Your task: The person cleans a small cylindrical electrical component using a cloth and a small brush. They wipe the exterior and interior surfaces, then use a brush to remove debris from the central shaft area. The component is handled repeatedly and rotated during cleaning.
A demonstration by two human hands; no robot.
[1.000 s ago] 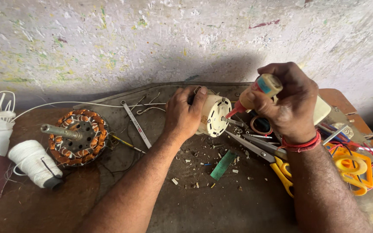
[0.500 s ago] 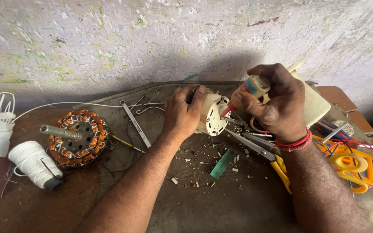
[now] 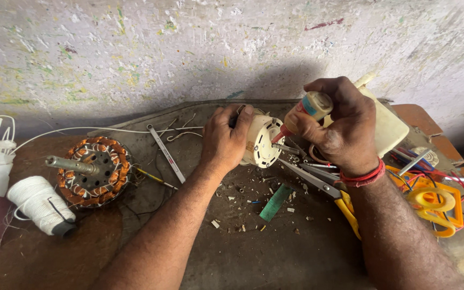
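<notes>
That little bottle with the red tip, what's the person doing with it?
The right hand tips a small glue bottle so its red nozzle points at the end of a cream motor casing, which the left hand steadies on the table. Scissors and a copper-wound stator lie nearby.

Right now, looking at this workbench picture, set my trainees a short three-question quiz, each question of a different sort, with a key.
1. True or false: the left hand steadies the cream motor housing on the workbench.
2. What does the right hand hold? A) scissors B) a small glue bottle with a red nozzle C) a spanner
3. Fill in: the copper-wound stator lies to the ___ of both hands, beside the spool of white thread.

Key
1. True.
2. B: the small glue bottle points its nozzle at the housing; the yellow-handled scissors lie on the bench.
3. Left.
</notes>
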